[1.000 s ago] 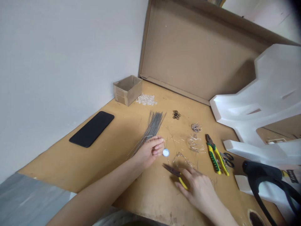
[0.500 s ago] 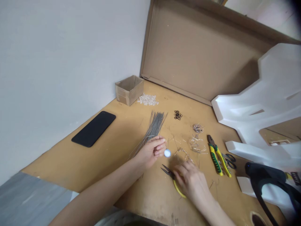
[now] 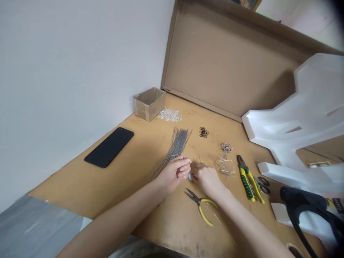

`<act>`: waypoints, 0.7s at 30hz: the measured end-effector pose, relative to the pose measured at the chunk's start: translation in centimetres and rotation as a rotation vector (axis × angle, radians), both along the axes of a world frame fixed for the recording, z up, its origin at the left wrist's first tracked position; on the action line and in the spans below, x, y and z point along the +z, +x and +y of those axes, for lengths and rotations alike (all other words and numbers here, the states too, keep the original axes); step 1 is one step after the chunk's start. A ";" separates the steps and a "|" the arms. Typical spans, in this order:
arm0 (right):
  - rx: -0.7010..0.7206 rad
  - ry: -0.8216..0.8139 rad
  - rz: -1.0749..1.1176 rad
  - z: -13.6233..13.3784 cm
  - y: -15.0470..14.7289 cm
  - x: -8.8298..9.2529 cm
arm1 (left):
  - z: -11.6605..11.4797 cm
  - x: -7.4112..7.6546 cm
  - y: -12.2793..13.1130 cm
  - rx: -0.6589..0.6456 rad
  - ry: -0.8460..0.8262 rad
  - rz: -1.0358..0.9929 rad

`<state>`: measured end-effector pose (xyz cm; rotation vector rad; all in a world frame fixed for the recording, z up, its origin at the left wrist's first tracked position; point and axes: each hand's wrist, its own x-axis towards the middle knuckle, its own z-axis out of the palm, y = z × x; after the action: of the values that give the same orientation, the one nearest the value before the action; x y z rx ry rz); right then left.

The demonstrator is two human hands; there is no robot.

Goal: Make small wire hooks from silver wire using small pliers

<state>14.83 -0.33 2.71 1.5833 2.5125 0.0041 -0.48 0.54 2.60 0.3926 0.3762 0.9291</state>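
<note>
Thin wires point(image 3: 180, 138) are laid in a bundle on the worktop point(image 3: 75, 186), with their tips fanned toward the far edge and their near part partly covered by the left hand point(image 3: 176, 171). The far edge is backed by a large cardboard sheet point(image 3: 228, 64), and the right side is taken up by white foam point(image 3: 258, 125). The left hand is closed, thumb and fingertips together; whether a wire is gripped there cannot be told. The right hand point(image 3: 208, 177) is bent down just beside it, with its fingertips hidden, so its grip cannot be told. A phone point(image 3: 109, 147) is set along the left edge, and a box point(image 3: 145, 109) is placed by the far left corner. Toward the near edge, small pliers point(image 3: 199, 201) are left lying with their jaws apart. A pale disc point(image 3: 190, 176) is seen between the hands, partly covered by the right fingers.

The step in hand seems to be close fingertip work at the disc. It is probably best done with the left hand kept steady, the right forearm rested on the worktop, the disc taken by its rim, and wire ends pointed away from the skin.
</note>
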 end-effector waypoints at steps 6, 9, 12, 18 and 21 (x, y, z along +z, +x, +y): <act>-0.021 0.019 0.026 -0.2 0.2 0.1 | -0.1 0.0 0.1 -0.004 -0.015 0.005; -0.040 0.023 0.064 -0.5 0.3 0.4 | -0.2 -0.1 0.2 -0.009 -0.013 0.021; -0.059 0.013 0.150 -0.8 0.6 0.5 | -0.2 -0.2 0.3 -0.010 -0.006 0.032; -0.271 -0.040 0.776 -1.5 1.9 -0.3 | -0.5 -0.2 0.5 0.008 0.037 0.099; -0.526 -0.243 1.335 -2.2 2.3 -0.8 | -0.9 -0.3 0.9 0.053 0.093 0.220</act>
<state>17.17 -2.50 1.89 2.5313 2.3747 -1.8747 0.37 -0.35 2.30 0.5748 0.5475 0.9598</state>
